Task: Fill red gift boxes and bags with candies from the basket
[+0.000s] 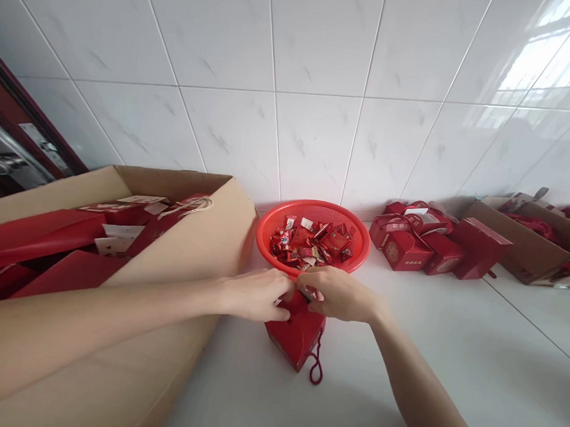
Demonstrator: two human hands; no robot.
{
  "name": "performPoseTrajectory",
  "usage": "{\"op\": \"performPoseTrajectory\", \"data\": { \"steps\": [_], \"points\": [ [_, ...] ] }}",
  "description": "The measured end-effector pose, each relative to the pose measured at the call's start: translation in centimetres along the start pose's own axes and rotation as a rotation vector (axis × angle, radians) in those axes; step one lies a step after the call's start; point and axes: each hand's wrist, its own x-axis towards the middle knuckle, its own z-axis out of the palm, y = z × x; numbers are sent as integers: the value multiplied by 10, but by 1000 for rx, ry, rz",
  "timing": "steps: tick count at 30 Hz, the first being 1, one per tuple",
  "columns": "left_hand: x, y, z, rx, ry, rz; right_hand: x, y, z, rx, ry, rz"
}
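A small red gift box (294,336) stands on the white tabletop with a dark red cord (317,367) hanging down its right side. My left hand (263,296) grips the upper left edge of this box, its fingers bent and partly hidden. On the upper right, my right hand (335,294) has its fingers curled over the box's top flaps. Just behind both hands sits a red plastic basket (263,235) of wrapped sweets (307,240). The inside of the gift box is hidden by my hands and its flaps.
A large cardboard box (226,235) holding red bags and boxes fills the left side. Finished-looking red gift boxes (405,252) stand grouped at the right, beside an open cardboard carton (524,247) with red items. A white tiled wall (313,138) closes off the back.
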Motion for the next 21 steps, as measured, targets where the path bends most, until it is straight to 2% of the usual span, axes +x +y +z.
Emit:
{"op": "performPoseTrajectory", "data": {
  "steps": [4,7,11,17,21],
  "points": [
    [-1,-2,1,-50,-10,-65,-3,0,-1,157,15,-66],
    [-2,-1,2,-71,-56,-113,-3,-4,1,201,-73,-89],
    [-2,-1,4,-71,-89,-159,1,-8,6,119,-183,-72],
    [-2,-1,7,-92,-45,-72,3,-8,4,33,-140,14],
    [-3,4,5,-113,-88,-51,2,-7,5,-106,-136,74]
  ]
}}
